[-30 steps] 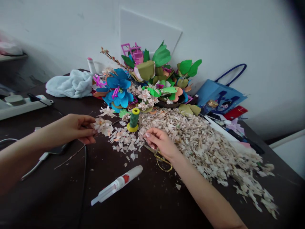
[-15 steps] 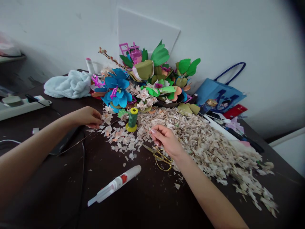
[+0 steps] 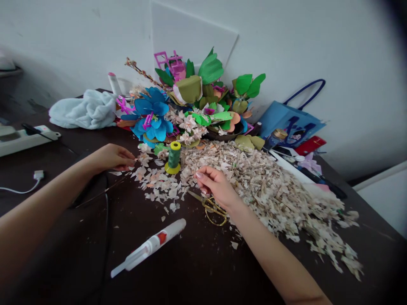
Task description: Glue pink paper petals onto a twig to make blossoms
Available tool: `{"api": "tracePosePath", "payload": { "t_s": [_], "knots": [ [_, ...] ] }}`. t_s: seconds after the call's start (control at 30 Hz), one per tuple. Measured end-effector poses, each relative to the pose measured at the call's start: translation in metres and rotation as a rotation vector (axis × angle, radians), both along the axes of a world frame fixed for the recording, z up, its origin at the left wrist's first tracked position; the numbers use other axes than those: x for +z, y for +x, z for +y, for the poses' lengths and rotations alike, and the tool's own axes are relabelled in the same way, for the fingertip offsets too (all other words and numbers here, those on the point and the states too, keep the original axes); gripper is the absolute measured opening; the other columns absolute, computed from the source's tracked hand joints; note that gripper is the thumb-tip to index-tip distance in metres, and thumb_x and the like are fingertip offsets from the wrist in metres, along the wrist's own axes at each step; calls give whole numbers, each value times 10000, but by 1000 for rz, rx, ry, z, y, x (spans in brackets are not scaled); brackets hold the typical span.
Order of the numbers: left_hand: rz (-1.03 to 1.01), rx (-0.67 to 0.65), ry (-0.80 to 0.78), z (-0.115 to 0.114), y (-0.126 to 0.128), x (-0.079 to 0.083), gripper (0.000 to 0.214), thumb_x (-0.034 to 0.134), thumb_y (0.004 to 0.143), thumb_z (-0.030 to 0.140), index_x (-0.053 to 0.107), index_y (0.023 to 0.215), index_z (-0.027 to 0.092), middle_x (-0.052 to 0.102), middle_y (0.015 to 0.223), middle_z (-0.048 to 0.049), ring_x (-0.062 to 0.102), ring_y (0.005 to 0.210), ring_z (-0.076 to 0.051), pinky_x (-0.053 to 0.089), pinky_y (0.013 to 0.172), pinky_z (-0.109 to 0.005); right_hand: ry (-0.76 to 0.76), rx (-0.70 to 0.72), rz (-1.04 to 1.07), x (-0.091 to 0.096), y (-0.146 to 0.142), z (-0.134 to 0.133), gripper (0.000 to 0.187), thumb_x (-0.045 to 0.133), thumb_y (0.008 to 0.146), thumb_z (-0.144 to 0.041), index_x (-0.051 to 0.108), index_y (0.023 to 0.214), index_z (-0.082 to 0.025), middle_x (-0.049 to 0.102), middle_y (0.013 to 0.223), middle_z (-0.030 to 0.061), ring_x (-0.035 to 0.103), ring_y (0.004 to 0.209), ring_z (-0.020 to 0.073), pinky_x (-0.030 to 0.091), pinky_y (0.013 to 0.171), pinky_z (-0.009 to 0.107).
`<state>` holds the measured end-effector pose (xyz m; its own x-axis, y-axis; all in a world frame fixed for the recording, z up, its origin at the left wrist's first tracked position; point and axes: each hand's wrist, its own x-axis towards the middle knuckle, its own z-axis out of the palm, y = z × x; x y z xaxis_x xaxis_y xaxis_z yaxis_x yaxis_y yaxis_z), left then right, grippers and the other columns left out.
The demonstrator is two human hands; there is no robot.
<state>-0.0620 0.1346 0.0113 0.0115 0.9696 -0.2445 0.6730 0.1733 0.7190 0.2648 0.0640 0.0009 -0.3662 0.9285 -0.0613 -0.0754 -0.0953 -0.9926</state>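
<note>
My left hand (image 3: 116, 157) is closed in a pinch beside a pale paper flower (image 3: 144, 158). A thin brown stem (image 3: 110, 189) slants from under its fingertips down to the left, and the fingers appear to grip its upper end. To the right, my right hand (image 3: 218, 186) has thumb and forefinger pressed together over the heap of pale petals (image 3: 263, 186); what lies between them is too small to make out. Between the hands stands a spool of green thread (image 3: 173, 158) on a yellow base. Gold-handled scissors (image 3: 212, 209) lie partly under my right hand.
A white glue bottle (image 3: 149, 249) lies in front. Behind are bright artificial flowers (image 3: 155, 114), a light blue cloth (image 3: 85, 109) and a blue bag (image 3: 288, 118). A power strip (image 3: 28, 140), a USB cable (image 3: 38, 174) and a dark cord (image 3: 107, 224) are on the left.
The whole view has shifted slightly, so most things sit a little further left. Both hands keep nearly the same pinched poses; the USB plug shows more fully beside my left forearm.
</note>
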Motion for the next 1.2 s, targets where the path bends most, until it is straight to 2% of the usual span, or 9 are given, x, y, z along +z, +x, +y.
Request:
{"api": "tracePosePath", "payload": {
  "t_s": [0.13,0.23,0.33,0.43,0.63,0.77,0.9,1.03,1.2],
  "knots": [
    [156,31,70,-24,1,26,139,706,705,263,670,767,145,638,468,54,608,538,-155,436,606,-264,-8,26,-16,-1,0,1,189,565,889,-358,627,866,-180,528,644,-27,415,458,46,283,412,202],
    [148,1,156,-43,21,36,254,657,735,385,680,892,187,675,524,46,627,585,-159,415,597,-247,-15,60,1,-3,-2,2,254,504,923,-385,644,893,-175,567,682,-1,449,459,48,292,395,198],
    [-72,-215,212,-55,54,34,291,658,723,411,687,886,172,694,595,7,578,505,-122,400,530,-235,-25,78,20,-5,-4,2,296,467,940,-408,648,948,-174,602,716,17,485,462,51,311,380,190],
    [-172,-318,155,-58,86,25,311,664,715,432,699,888,176,669,595,5,530,478,-106,373,461,-220,-29,90,44,-3,-5,-1,335,437,950,-435,642,976,-172,626,750,28,511,456,51,324,362,180],
    [-411,-326,30,-60,125,9,304,702,675,450,687,845,199,631,618,27,397,426,-64,268,389,-202,-12,104,59,1,-12,-7,371,402,959,-463,630,1008,-175,636,749,27,531,446,50,347,352,168],
    [-519,-260,-6,-63,131,-1,285,710,672,456,616,683,187,526,504,51,337,407,-59,215,384,-198,-15,170,63,2,-16,-12,370,386,964,-468,600,1106,-201,636,755,23,546,463,52,374,362,157],
    [-600,-212,-18,-63,124,-7,273,685,698,443,586,676,189,417,455,73,317,400,-63,215,390,-200,-34,256,64,5,-14,-14,399,345,972,-482,535,1211,-226,656,806,33,576,471,60,385,354,154],
    [-644,-182,-16,-61,115,-9,273,662,726,428,533,672,194,374,445,81,298,401,-62,202,389,-194,-88,207,72,7,-8,-8,419,321,974,-494,546,1194,-217,668,915,62,581,466,59,383,341,162],
    [-654,-165,5,-62,114,-11,272,552,821,420,433,687,215,387,453,79,282,401,-62,202,390,-188,-116,94,117,5,-2,-1,322,434,954,-434,634,1031,-194,582,971,53,497,486,24,319,346,159]
  ]
}}
